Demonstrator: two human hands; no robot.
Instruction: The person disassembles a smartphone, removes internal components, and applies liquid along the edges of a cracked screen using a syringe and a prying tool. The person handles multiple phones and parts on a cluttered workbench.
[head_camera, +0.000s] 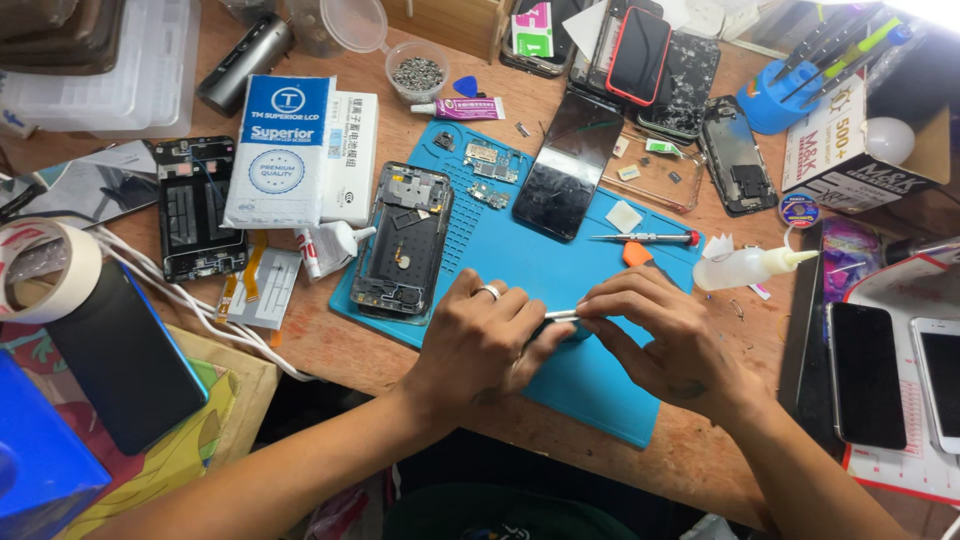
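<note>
Currently both the left hand (487, 340) and right hand (660, 335) pinch 1 thin silver metal tool (561, 315) over the blue silicone mat (520, 255); slippage risks dropping it.

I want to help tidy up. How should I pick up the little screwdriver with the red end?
Take the screwdriver by its thick red-capped handle end, on the right. It lies flat on the blue mat, pointing its thin sharp tip left. Come down from above and pinch the handle across its sides. It lies apart from both hands, so probably nothing gets bumped.
</note>
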